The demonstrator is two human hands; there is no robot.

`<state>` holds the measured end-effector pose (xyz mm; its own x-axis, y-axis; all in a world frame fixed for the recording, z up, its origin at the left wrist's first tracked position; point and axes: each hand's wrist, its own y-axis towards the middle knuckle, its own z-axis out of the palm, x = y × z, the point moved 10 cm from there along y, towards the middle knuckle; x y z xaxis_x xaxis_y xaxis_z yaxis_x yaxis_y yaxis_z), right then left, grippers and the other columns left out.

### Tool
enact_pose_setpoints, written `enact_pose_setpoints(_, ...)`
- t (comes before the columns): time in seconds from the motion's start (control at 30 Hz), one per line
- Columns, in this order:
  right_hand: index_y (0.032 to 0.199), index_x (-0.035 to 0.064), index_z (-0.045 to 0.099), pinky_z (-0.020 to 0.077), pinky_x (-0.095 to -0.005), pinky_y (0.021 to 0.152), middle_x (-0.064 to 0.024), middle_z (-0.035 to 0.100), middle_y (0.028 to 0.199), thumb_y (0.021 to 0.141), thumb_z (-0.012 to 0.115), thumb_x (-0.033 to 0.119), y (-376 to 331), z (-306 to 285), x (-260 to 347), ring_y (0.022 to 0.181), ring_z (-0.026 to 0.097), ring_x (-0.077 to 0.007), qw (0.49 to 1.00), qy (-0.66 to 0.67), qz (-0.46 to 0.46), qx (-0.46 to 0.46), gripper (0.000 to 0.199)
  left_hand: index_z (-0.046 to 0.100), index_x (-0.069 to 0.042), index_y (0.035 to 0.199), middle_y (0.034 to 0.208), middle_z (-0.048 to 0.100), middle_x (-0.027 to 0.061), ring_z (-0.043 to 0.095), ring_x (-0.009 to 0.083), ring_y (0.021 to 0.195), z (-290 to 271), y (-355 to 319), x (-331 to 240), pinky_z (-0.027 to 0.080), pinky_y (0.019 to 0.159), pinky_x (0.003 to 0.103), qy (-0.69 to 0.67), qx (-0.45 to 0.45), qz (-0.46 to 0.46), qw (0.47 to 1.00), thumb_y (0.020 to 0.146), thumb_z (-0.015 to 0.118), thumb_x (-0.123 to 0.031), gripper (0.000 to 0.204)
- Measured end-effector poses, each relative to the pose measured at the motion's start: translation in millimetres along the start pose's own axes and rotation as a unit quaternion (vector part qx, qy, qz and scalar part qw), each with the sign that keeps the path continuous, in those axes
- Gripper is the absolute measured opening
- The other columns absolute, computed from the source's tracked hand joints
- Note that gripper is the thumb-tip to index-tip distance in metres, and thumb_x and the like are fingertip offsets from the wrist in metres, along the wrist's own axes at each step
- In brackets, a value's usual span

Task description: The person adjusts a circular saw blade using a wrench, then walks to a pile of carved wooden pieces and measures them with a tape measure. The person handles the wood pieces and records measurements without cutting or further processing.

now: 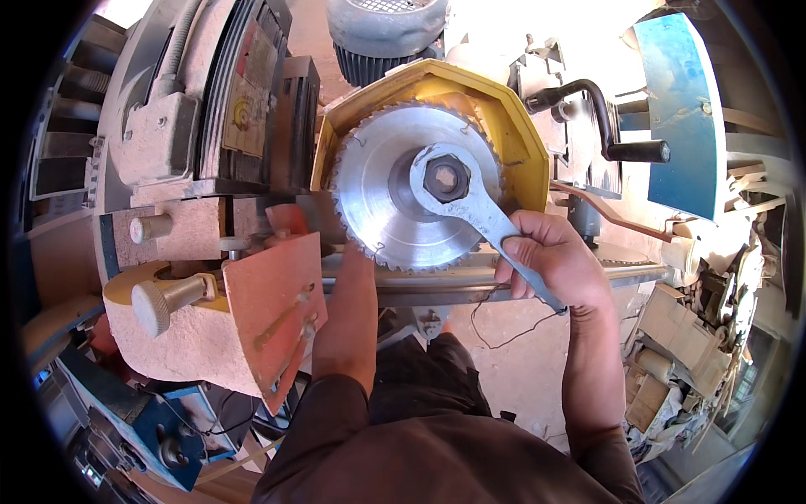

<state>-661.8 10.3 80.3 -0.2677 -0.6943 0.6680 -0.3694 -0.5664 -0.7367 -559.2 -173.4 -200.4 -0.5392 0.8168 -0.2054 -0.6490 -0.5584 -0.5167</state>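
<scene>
A toothed circular saw blade (365,189) faces me in front of an open yellow guard (525,160). At its centre sits a large hex nut (447,178), and the ring end of a big steel wrench (483,214) goes around it. My right hand (558,256) is closed on the wrench handle, which slants down to the right. My left forearm (346,323) reaches up behind the blade's lower left edge. The blade hides my left hand, so its fingers and anything in them cannot be seen.
A reddish plate (281,311) and a knurled knob (151,307) stand close to my left arm. Above the guard is a grey motor (386,38). A black crank handle (634,151) and a blue panel (682,113) are at right, with scrap wood (672,328) below. A metal rail (537,281) runs beneath the blade.
</scene>
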Motion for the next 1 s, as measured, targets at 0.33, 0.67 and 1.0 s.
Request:
enact_pose_setpoints(0.33,0.097,0.0031,0.066,0.0484,-0.0255,0.051,-0.0084,0.070,0.074,0.107,0.057,0.023,3,-2,0,0.056,0.063,-0.0132,0.999,0.029,0.001,-0.024,0.024,0.040,-0.008,0.155,0.154,0.048,0.0135,0.050,0.0286,0.138,-13,-8,-11,0.046,0.113,0.044,-0.046,-0.007,0.018,0.999,0.108,0.048,-0.038,0.056)
enact_pose_setpoints(0.67,0.119,-0.0002,0.061,0.0552,-0.0311,0.051,-0.0188,0.072,0.081,0.110,0.049,0.023,-7,59,-17,0.058,0.069,-0.0228,0.984,0.177,0.004,0.035,0.027,0.040,-0.008,0.155,0.154,0.048,0.0135,0.051,0.0287,0.137,-30,-36,-13,0.046,0.113,0.045,-0.070,-0.027,0.020,0.997,0.108,0.048,-0.038,0.056)
enact_pose_setpoints(1.0,0.120,0.0013,0.058,0.0565,-0.0384,0.057,-0.0186,0.070,0.083,0.110,0.045,0.020,-2,123,-26,0.062,0.068,-0.0274,0.906,0.411,-0.080,-0.064,0.025,0.040,-0.008,0.155,0.154,0.049,0.0135,0.051,0.0287,0.137,-42,-58,-17,0.046,0.113,0.045,-0.070,-0.041,0.015,0.997,0.108,0.047,-0.039,0.057)
